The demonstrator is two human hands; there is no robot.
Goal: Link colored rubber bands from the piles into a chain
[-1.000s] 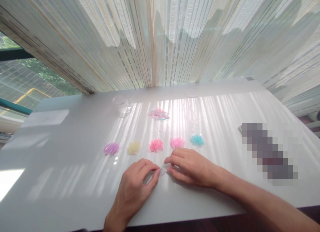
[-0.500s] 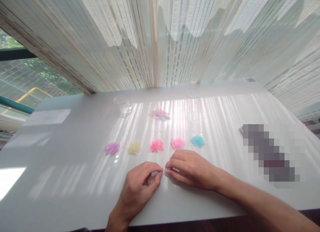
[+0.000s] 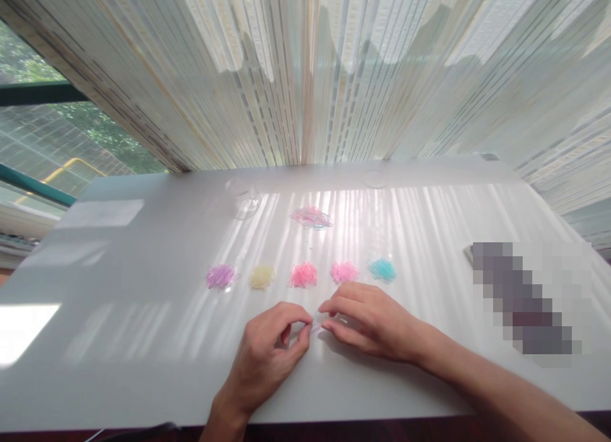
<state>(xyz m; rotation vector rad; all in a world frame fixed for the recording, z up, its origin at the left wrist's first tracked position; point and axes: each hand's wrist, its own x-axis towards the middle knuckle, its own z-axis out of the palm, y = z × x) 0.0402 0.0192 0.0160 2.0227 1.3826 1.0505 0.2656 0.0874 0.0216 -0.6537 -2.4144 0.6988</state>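
Observation:
My left hand (image 3: 272,346) is closed in a pinch, low over the white table. At its fingertips shows a small pale loop (image 3: 316,327), probably a paper clip, too blurred to make out fully. Facing it, my right hand (image 3: 367,321) has thumb and forefinger slightly apart beside the loop. Beyond the hands lies a row of small piles of what look like coloured paper clips: purple (image 3: 221,276), yellow (image 3: 262,277), coral (image 3: 303,275), pink (image 3: 344,272) and turquoise (image 3: 382,269). Farther back is a mixed pile (image 3: 311,217) of pink and blue ones.
A clear plastic cup (image 3: 245,200) stands at the back left, and a clear round lid (image 3: 375,179) lies at the back. On the right is a blurred-out dark object (image 3: 522,299). Striped curtains (image 3: 305,73) hang along the table's (image 3: 143,391) far edge.
My right fingertips have parted and drawn slightly away from the left ones. The left hand keeps its pinch. The whole view has shifted a little.

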